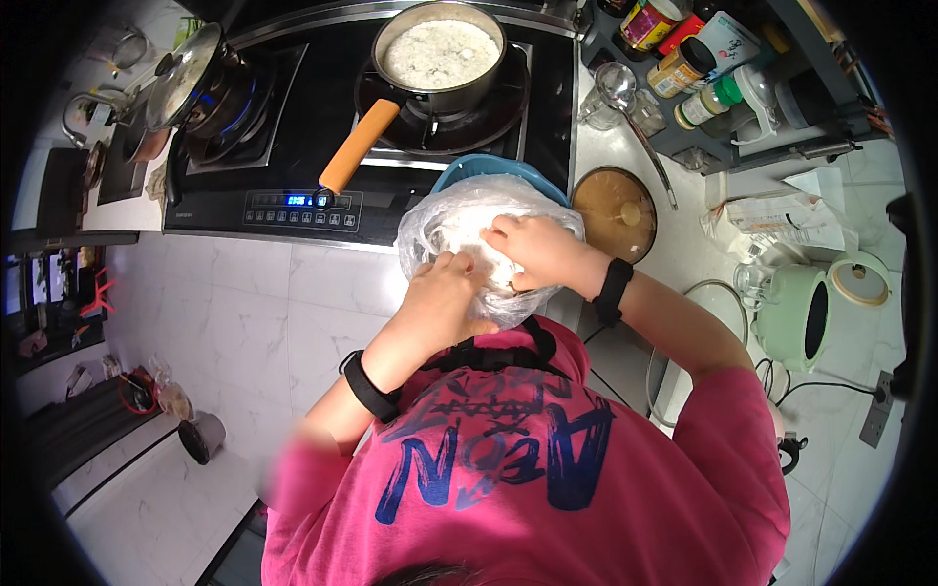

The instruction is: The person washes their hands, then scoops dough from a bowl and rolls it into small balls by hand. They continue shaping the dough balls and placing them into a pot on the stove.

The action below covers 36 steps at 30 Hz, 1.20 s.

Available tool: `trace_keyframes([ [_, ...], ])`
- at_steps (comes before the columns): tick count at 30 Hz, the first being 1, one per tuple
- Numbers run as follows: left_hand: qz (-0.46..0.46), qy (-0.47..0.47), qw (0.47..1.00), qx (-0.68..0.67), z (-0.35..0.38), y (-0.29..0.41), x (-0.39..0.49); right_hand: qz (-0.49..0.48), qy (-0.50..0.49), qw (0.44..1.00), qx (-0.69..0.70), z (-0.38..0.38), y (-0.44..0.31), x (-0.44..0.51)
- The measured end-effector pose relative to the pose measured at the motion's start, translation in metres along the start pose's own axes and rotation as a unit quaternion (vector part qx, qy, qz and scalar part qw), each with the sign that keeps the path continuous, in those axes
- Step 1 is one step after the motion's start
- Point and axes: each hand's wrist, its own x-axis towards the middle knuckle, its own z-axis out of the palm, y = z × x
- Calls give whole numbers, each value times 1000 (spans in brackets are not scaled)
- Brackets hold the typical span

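A clear plastic bag with white contents lies open in front of me, over a blue bowl at the stove's front edge. My left hand grips the bag's near left rim with bent fingers. My right hand reaches into the bag's opening from the right, its fingers curled at the white contents; whether it holds any is hidden. Beyond the bowl, a steel saucepan with an orange handle stands on the right burner, holding a pale, lumpy, foamy liquid.
A glass-lidded pot sits over a blue flame at the left burner. Right of the bowl lies a round brown lid; a steel ladle rests behind it. Seasoning jars fill a rack. A green appliance and its cable are farther right.
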Motion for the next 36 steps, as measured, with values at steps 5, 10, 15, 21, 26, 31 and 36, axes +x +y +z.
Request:
trace_keyframes([
  [5,38,-7,997,66,4,-1,-2,-12,-36,994,106,-11,20,7],
  [10,16,32,999,-39,0,-2,-5,57,-23,979,195,-19,19,2],
  [15,3,72,985,-156,-9,-7,-3,53,-23,995,83,-16,-6,-12],
  [21,6,-18,985,-170,-11,-12,-5,118,64,973,186,-29,-10,-17],
  [26,-43,-102,984,-137,-11,-14,-5,-24,35,999,15,-12,-24,-5],
  [31,-42,-95,985,-139,-10,-14,2,-112,87,985,-98,8,-24,7],
  [36,-75,-143,979,-122,-8,-16,7,-94,60,990,-84,17,-22,17],
])
